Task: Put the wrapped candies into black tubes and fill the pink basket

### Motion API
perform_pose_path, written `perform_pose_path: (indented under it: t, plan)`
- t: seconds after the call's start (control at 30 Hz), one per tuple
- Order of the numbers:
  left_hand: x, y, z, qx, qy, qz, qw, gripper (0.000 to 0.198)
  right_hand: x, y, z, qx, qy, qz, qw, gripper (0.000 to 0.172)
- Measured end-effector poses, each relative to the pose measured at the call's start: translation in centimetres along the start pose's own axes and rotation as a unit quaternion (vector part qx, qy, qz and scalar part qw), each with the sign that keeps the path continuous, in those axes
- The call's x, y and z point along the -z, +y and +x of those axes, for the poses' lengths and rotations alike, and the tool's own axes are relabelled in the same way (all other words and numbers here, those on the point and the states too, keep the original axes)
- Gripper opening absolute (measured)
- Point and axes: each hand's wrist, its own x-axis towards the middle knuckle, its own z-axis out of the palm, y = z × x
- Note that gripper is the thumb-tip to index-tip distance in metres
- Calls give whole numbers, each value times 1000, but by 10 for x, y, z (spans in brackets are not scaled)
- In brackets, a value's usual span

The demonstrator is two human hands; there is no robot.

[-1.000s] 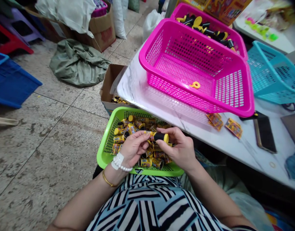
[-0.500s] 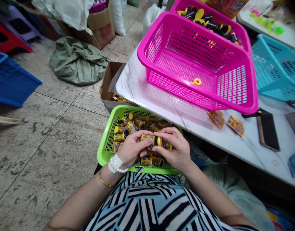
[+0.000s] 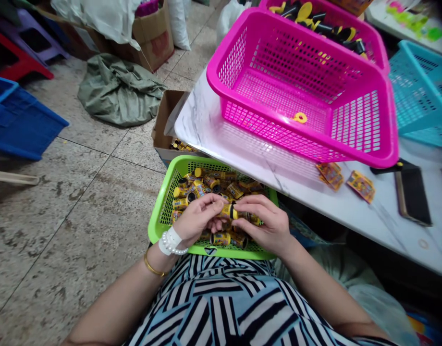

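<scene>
A small yellow and black tube (image 3: 230, 211) is pinched between my left hand (image 3: 195, 221) and my right hand (image 3: 267, 223), both closed on its ends, just above a green basket (image 3: 159, 214) on my lap. The basket is full of several similar yellow-labelled tubes (image 3: 192, 190). My left wrist wears a pearl bracelet and a gold bangle.
A white marble table (image 3: 214, 139) carries a pink basket (image 3: 361, 154) holding one yellow ring (image 3: 299, 117), a second pink basket (image 3: 372, 36) with black and yellow parts, a teal basket (image 3: 419, 96), printed labels (image 3: 360, 185) and a phone (image 3: 413, 194). A cardboard box (image 3: 163, 129) sits on the floor.
The black part has been pushed into the yellow-labelled tube, so the piece is now shorter. Both hands have dropped slightly toward the green basket.
</scene>
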Motion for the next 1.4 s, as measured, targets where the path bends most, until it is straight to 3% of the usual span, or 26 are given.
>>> perform_pose_path:
  t: [0.07,0.17,0.27,0.37,0.47,0.57,0.63,0.8,0.93,1.1,1.2,1.3,1.4]
  plan:
    - [0,-2,-2,-30,22,36,999,34,-5,2,-3,-31,13,27,999,24]
    - [-7,-3,-4,-126,71,126,981,23,-15,2,-7,-161,61,117,978,23]
    - [-12,-2,-6,-182,83,183,963,18,-23,2,-10,-310,86,232,918,30]
    - [-11,-4,-4,-171,62,198,963,18,-24,3,-13,-387,59,309,867,37]
    - [-8,-10,1,-99,31,147,984,27,-22,7,-15,-388,16,373,843,41]
    - [-8,-16,5,-21,-4,62,998,38,-22,14,-19,-354,-11,411,840,35]
    - [-8,-19,4,13,-30,8,999,42,-25,18,-21,-339,2,419,842,25]
    - [-6,-19,0,47,-97,-90,990,43,-28,18,-26,-331,62,406,850,26]
    - [-6,-20,1,61,-84,-73,992,39,-25,14,-25,-301,7,400,866,25]
    - [-7,-22,7,42,-61,-93,993,38,-29,15,-24,-266,73,465,841,13]
    - [-6,-22,7,43,-31,-79,995,37,-30,17,-26,-290,50,487,822,18]
    - [-6,-21,6,47,-18,-78,996,39,-28,18,-29,-300,21,472,828,20]
    - [-6,-17,4,51,-43,-89,994,42,-26,15,-29,-291,40,465,835,14]
